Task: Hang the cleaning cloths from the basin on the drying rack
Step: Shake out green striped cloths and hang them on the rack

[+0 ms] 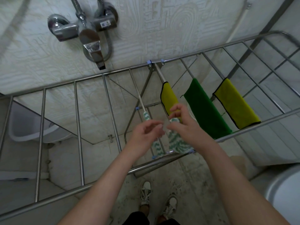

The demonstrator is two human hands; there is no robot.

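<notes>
A grey basin (285, 192) at 4 o'clock shows only its rim; contents hidden. At centre, both hands work a striped cloth (176, 142) draped over the rack (78, 127): the left hand (146, 132) hovers half-open just beside it, the right hand (183, 124) pinches its top edge. Toward 2 o'clock hang a yellow cloth (168, 96), a green cloth (206, 108) and another yellow one (235, 103).

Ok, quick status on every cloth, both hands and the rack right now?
Drying rack: unfolded, most bars bare.
Green-and-white cloth: draped over a rack bar, being adjusted.
Left hand: fingers loosely curled, gripping nothing clearly.
Right hand: fingers pinching the green-and-white cloth's top edge.
Yellow cloths: two, hung.
Green cloth: hung, flat.
</notes>
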